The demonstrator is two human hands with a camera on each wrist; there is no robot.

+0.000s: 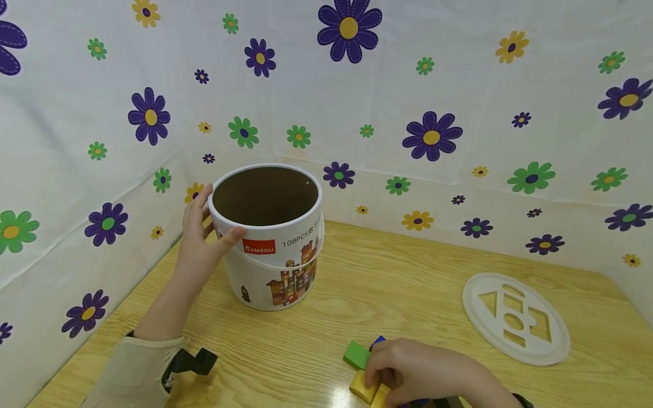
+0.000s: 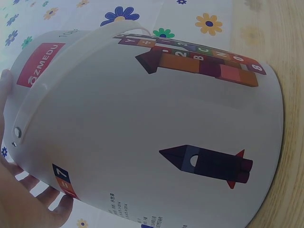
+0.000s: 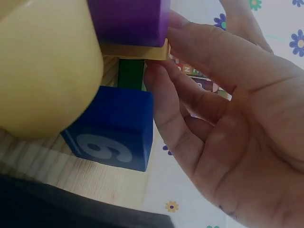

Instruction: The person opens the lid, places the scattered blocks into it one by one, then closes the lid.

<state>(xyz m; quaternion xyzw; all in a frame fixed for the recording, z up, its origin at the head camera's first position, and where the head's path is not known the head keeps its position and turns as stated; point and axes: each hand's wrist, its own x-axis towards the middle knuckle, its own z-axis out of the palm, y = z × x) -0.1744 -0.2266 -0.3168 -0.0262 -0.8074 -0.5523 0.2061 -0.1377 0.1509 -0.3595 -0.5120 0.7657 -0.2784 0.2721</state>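
Observation:
A tall white bucket (image 1: 275,283) with printed building pictures stands upright on the left of the table. My left hand (image 1: 201,246) grips its side near the rim, thumb at the front and fingers round the left. In the left wrist view, fingertips curl against the bucket (image 2: 109,118). At the front, my right hand (image 1: 420,368) is over a group of blocks, its finger and thumb at the edge of a yellow block (image 3: 161,51). Close by are a green block (image 1: 356,355), a purple block (image 3: 130,21) and a blue block (image 3: 114,128) marked with a numeral.
A round white lid (image 1: 548,354) with cut-out shapes lies on the table (image 1: 388,283) at the right. Flower-patterned cloth (image 1: 316,96) rises behind the table and along its left side. The bucket's white handle (image 1: 285,266) hangs down its front.

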